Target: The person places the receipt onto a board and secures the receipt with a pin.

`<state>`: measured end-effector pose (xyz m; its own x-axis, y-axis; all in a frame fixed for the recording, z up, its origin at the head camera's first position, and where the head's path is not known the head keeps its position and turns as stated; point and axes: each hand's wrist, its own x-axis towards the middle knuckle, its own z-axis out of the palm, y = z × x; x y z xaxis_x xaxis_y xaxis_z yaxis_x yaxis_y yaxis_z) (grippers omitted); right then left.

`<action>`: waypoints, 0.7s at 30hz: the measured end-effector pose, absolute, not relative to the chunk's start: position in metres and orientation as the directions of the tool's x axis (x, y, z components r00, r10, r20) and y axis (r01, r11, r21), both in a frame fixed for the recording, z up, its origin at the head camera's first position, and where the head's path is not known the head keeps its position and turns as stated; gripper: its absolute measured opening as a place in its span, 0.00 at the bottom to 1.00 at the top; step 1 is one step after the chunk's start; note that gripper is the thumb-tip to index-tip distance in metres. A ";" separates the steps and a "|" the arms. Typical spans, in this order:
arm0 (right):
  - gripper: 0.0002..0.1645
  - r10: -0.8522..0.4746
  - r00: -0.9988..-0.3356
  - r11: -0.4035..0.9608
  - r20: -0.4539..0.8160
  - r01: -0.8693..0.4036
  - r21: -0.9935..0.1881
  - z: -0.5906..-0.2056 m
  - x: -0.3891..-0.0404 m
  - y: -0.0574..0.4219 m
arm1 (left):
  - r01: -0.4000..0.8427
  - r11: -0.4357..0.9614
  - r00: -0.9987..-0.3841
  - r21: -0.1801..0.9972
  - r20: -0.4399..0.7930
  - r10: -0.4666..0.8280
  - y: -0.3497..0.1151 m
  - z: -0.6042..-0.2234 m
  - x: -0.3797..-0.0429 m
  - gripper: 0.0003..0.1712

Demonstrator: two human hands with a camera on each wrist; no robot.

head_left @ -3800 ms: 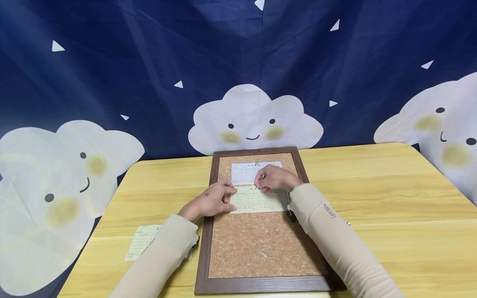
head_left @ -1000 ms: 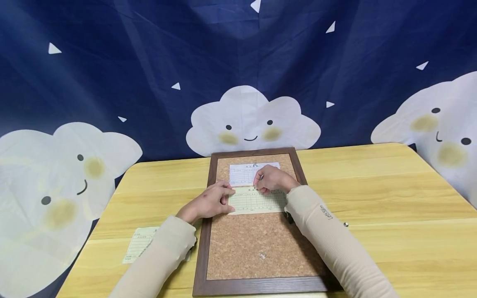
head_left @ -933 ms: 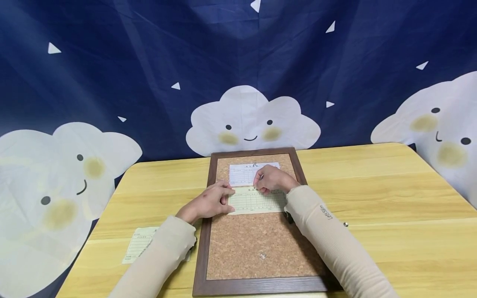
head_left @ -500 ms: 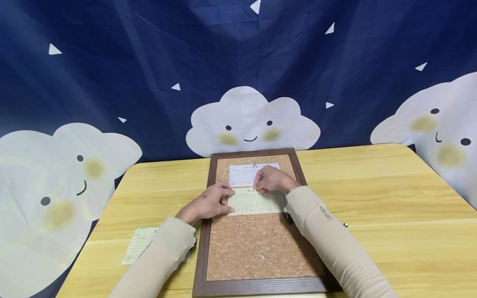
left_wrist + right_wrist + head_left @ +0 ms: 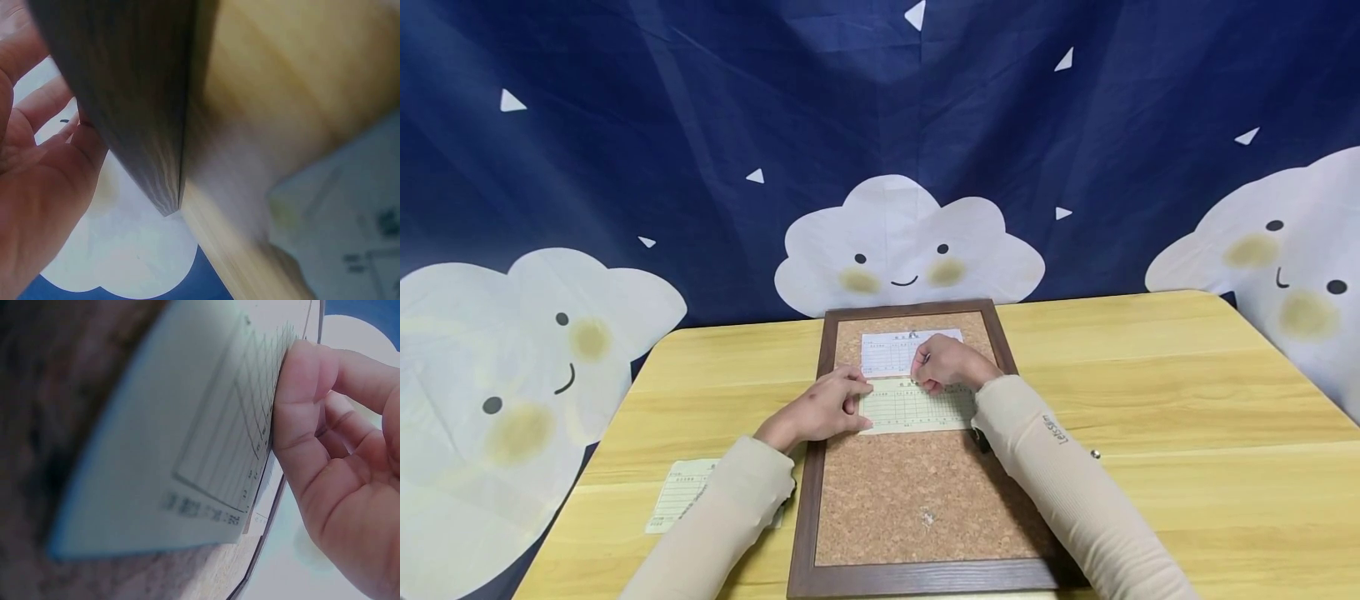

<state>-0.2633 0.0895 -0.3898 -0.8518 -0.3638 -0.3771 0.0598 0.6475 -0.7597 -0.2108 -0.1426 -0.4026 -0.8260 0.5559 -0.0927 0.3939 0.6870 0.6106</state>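
A pale yellow-green printed form slip (image 5: pixel 891 408) lies across the framed cork board (image 5: pixel 880 500), just below a white form slip (image 5: pixel 880 354). My left hand (image 5: pixel 823 406) rests at the yellow slip's left edge, thumb and fingers spread and touching its corners. At the slip's top middle, my right hand (image 5: pixel 951 362) pinches a small pin, mostly hidden by the fingertips. In the right wrist view thumb and finger of the right hand (image 5: pixel 337 450) meet close against the slip, whose near corner lifts off the cork. A shiny pin (image 5: pixel 913 334) sits at the white slip's top.
Another yellow-green slip (image 5: pixel 677 496) lies on the wooden table (image 5: pixel 1187 375) left of the board, partly under the left sleeve. A small silvery pin (image 5: pixel 1095 454) lies to the right. Low on the cork is a pale worn spot (image 5: pixel 928 518). A cloud-print curtain (image 5: pixel 715 100) hangs behind.
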 end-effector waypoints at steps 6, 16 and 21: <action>0.07 -0.350 -0.854 0.662 -0.385 0.065 -0.747 -0.392 -0.266 0.088 | 0.393 0.685 -0.825 0.614 -0.094 0.557 -0.143 -0.402 -0.210 0.33; 0.07 -0.358 -0.857 0.668 -0.372 0.043 -0.743 -0.392 -0.265 0.088 | 0.410 0.681 -0.821 0.607 -0.080 0.565 -0.142 -0.401 -0.211 0.32; 0.07 -0.369 -0.850 0.669 -0.376 0.038 -0.743 -0.392 -0.265 0.088 | 0.412 0.684 -0.823 0.603 -0.077 0.563 -0.142 -0.401 -0.210 0.32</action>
